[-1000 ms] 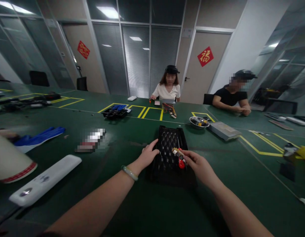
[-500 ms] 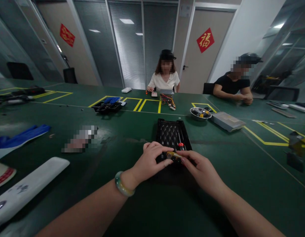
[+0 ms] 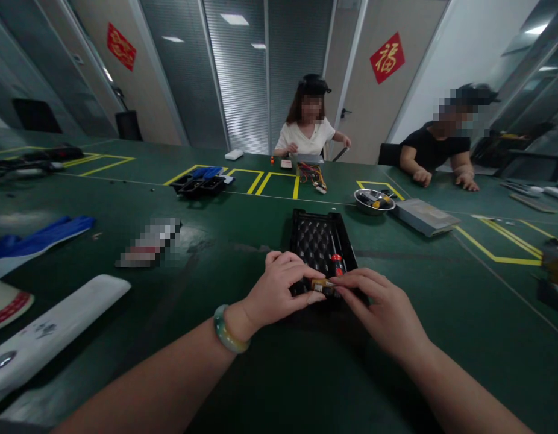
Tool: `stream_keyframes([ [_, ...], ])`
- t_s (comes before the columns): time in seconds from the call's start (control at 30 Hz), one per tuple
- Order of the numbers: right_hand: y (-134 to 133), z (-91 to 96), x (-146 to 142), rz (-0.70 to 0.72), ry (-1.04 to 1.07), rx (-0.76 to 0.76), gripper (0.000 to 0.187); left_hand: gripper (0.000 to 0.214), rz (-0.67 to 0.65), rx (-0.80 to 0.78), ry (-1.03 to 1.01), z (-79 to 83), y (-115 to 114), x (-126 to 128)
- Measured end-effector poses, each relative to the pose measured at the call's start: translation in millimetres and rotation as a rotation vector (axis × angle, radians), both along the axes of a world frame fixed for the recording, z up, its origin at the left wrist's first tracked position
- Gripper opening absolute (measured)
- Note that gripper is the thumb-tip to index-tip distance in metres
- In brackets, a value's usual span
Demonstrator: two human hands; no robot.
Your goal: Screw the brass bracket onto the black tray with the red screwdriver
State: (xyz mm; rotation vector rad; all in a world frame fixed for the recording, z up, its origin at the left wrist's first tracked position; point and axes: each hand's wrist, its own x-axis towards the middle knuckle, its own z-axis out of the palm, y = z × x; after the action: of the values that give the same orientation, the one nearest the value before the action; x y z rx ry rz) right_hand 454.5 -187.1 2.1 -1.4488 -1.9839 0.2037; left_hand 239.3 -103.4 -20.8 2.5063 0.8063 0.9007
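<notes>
Between my hands is a small yellow-and-black piece [image 3: 323, 286] with pale marks on it; its exact kind I cannot make out. My left hand [image 3: 283, 283], with a green-and-yellow bangle on the wrist, pinches its left end. The fingertips of my right hand [image 3: 376, 298] are closed on its right end. Just beyond and below the hands lies an open black tray [image 3: 315, 235] with a bumpy lining. A screwdriver [image 3: 337, 260] with a red-and-black handle rests along the tray's right side. My hands cover the tray's near edge.
A metal bowl [image 3: 373, 202] of parts and a grey box [image 3: 426, 217] stand to the right. A black tray with blue items [image 3: 202, 182] sits farther left. At left are a blue glove [image 3: 48, 235], a phone-like slab [image 3: 150, 243] and a long white device [image 3: 62, 331]. Two people sit opposite.
The small piece has turned slightly between my fingers, showing more of its pale marks. The view has shifted a little. Across the table, one person's arm now reaches outward holding something dark.
</notes>
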Motion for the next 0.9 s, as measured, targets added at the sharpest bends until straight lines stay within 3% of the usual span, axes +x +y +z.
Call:
stream_keyframes([
  [0.23,0,-2.1,4,-0.032,-0.138,0.012,0.009,0.037,-0.070,-0.026,-0.005,1.8,0,-2],
  [0.4,-4,-1.2,-4,0.001,-0.016,-0.128,0.008,0.034,0.108,-0.128,-0.170,-3.3,7,-3],
  [0.5,-6,-1.0,-11,0.062,-0.047,-0.190,0.009,0.034,0.194,-0.167,-0.198,-7.4,12,-2],
  [0.9,-1,-10.0,-19,-0.002,-0.140,-0.272,0.008,0.027,0.160,-0.188,-0.105,-20.6,19,2],
])
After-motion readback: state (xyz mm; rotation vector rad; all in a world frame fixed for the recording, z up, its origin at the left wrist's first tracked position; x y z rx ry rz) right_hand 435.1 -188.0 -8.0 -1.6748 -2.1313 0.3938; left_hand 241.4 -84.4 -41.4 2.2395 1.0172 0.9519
